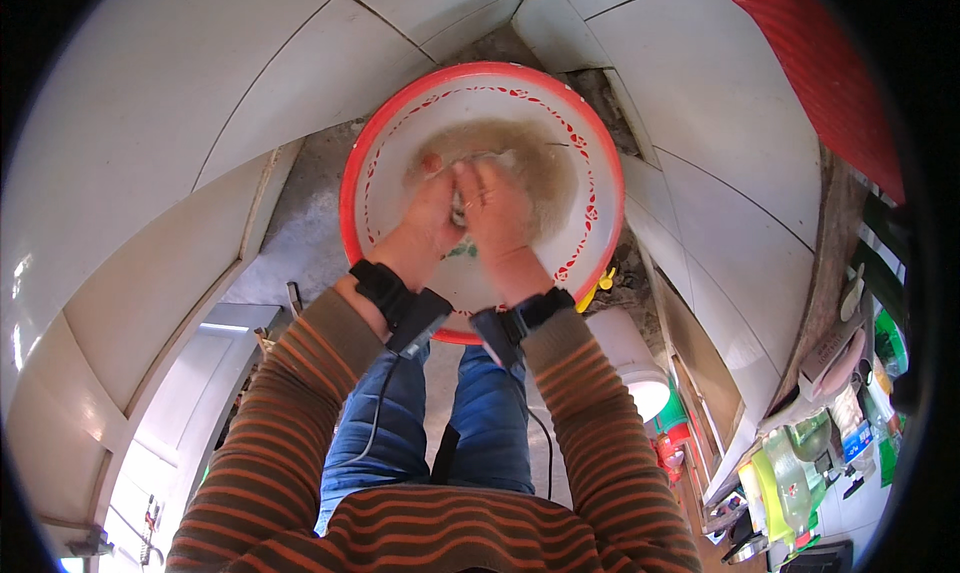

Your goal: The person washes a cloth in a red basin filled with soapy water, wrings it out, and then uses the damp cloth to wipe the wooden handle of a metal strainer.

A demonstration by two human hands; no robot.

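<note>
In front of me is a round white enamel basin with a red rim and a printed red band inside. Cloudy brownish water lies in its bottom. My left hand and my right hand meet over the water, fingers curled together and blurred by motion. Between them shows a small greyish-white thing, mostly covered by the fingers; its kind cannot be told. Just beyond my left fingers is a small reddish patch. A green printed motif shows between my wrists.
White tiled walls close in on both sides of the basin. A white plastic bucket stands at the right, near a yellow plastic part. Bottles and packets crowd the lower right. Red cloth or sheeting hangs upper right.
</note>
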